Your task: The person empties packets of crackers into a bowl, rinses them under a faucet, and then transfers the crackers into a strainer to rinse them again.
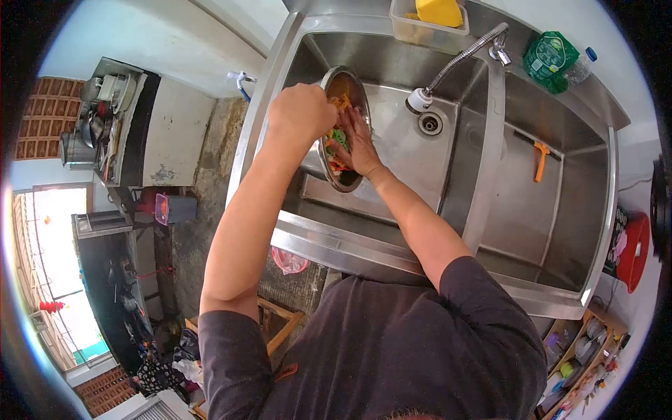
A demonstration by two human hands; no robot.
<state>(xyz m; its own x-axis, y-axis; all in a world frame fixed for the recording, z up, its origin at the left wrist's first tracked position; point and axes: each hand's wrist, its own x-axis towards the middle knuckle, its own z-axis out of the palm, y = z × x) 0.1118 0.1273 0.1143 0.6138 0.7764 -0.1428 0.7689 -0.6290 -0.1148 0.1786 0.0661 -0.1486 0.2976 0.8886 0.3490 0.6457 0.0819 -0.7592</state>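
Observation:
A metal bowl [346, 183], tipped steeply on its side, is held over the left part of the large sink basin [420, 178]. Inside are orange shreds and green and red pieces [339, 138], which look like cut vegetables. My left hand [302, 119] is closed at the bowl's left rim; its fingertips are hidden. Against the contents lies my right hand [358, 145], palm inward, fingers stretched and a little apart, partly covering them.
A flexible metal faucet [465, 57] with a white head hangs over the drain [430, 124]. An orange-handled squeegee [540, 161] lies in the right basin. Behind the sink stand a plastic container [427, 31] with something yellow, a green pack [549, 59] and a clear bottle [579, 70].

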